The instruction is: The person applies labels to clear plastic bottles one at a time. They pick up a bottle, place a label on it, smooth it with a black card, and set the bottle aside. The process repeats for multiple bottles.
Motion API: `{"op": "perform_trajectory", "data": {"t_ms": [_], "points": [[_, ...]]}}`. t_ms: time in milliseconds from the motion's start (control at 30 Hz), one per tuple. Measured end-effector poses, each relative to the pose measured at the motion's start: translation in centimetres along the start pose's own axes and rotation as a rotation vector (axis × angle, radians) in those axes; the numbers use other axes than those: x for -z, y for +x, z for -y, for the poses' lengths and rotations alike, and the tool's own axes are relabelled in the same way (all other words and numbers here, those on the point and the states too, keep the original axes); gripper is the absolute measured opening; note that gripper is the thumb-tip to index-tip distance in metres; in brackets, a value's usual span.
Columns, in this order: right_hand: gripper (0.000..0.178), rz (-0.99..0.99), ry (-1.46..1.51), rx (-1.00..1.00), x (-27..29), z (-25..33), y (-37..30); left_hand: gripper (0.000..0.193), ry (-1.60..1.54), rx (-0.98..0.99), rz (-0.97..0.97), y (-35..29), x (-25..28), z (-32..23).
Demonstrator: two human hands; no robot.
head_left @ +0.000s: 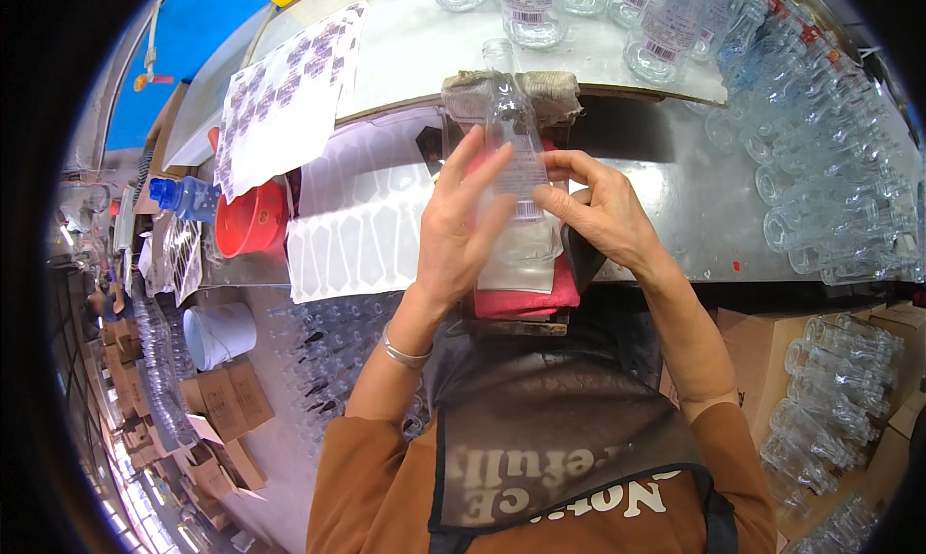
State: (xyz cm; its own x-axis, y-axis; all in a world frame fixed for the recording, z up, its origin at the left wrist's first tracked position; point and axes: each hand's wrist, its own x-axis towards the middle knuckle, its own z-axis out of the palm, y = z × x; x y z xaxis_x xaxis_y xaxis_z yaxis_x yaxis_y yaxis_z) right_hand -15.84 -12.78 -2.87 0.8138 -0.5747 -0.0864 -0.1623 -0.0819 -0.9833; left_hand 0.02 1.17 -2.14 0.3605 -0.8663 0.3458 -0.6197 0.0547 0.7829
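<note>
A clear glass bottle (511, 135) lies in front of me, its neck pointing away and resting on a cloth-wrapped support (465, 93). Printing and a barcode show on its side. My left hand (453, 231) is at the bottle's left side, fingers spread and partly smeared by motion. At the right side, my right hand (608, 207) grips the bottle's edge between thumb and fingers. Beneath the bottle are a white sheet (521, 276) and a pink cloth (521, 304). Left of it lies a sheet with bottle-shaped label outlines (352, 250).
Several labelled bottles (531, 9) stand on the raised white shelf (424, 53), beside a printed label sheet (289, 91). Many clear bottles (830, 168) lie stacked at right. A red bucket (253, 221) and a blue-capped bottle (188, 197) are at left. Cartons of bottles (830, 390) stand below.
</note>
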Motion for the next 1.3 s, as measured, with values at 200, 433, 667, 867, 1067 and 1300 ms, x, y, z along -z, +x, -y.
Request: {"op": "perform_trajectory", "data": {"t_ms": [200,433,667,867,1067,1300], "points": [[0.054,-0.055,0.078,-0.004,-0.1,-0.1,-0.1,0.049,0.011,-0.014,-0.026,-0.3,-0.5,0.0],[0.049,-0.002,0.039,-0.006,0.1,-0.1,-0.1,0.050,0.004,-0.013,-0.045,-0.5,-0.6,-0.2],[0.045,-0.011,0.073,0.073,-0.1,-0.9,0.0,0.050,0.009,-0.012,-0.041,-0.5,-0.6,-0.2],[0.049,-0.235,0.570,-0.143,2.8,-3.8,0.6,0.050,0.000,-0.023,-0.038,-0.4,-0.6,-0.1],[0.035,-0.250,0.761,-0.140,2.7,-3.1,0.0,0.050,-0.004,-0.019,-0.028,-0.4,-0.6,0.1],[0.031,-0.134,0.332,0.092,1.3,0.2,-0.8,0.050,0.023,-0.022,-0.028,-0.5,-0.4,0.1]]}}
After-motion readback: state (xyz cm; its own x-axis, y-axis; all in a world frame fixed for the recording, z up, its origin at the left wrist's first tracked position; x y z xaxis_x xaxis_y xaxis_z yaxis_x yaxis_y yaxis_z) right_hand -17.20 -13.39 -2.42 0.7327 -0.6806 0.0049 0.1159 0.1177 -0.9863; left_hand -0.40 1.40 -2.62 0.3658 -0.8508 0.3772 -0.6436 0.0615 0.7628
